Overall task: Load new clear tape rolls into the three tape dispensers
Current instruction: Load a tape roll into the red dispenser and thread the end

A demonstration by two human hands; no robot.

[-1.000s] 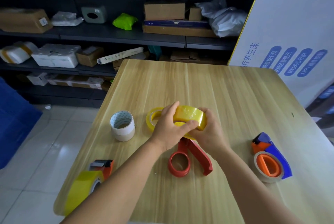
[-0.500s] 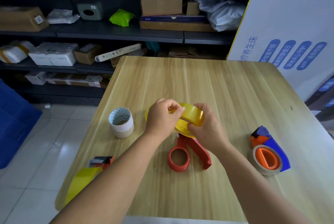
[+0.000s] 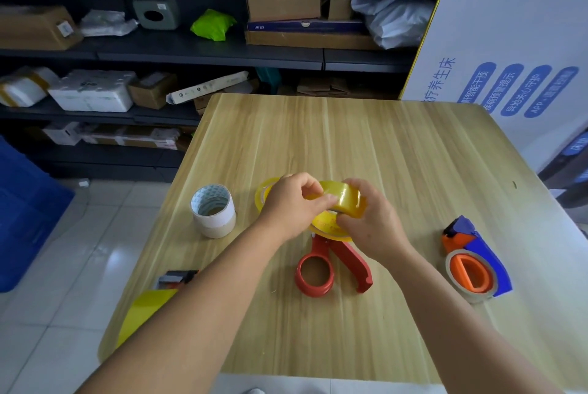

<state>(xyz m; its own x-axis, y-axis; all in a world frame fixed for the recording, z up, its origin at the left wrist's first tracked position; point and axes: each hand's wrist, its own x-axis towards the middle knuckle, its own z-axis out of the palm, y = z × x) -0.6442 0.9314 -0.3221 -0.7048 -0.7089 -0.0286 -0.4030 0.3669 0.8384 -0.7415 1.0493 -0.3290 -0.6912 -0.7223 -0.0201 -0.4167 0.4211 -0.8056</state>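
**Yellow-tinted tape roll held between both hands above the red dispenser**

A glossy, translucent tape roll (image 3: 345, 199) is held tilted above the wooden surface (image 3: 366, 145), over the head of a red plastic dispenser (image 3: 331, 261) with a ring-shaped handle. The left hand (image 3: 291, 207) is closed in a pinching grip on the roll's near-left edge; the right hand (image 3: 370, 223) is closed around its right side. A second yellowish roll (image 3: 264, 193) is partly hidden behind the left hand. A white-cored roll stack (image 3: 213, 210) stands upright to the left. A blue-and-orange dispenser (image 3: 474, 261) lies well apart at the right.
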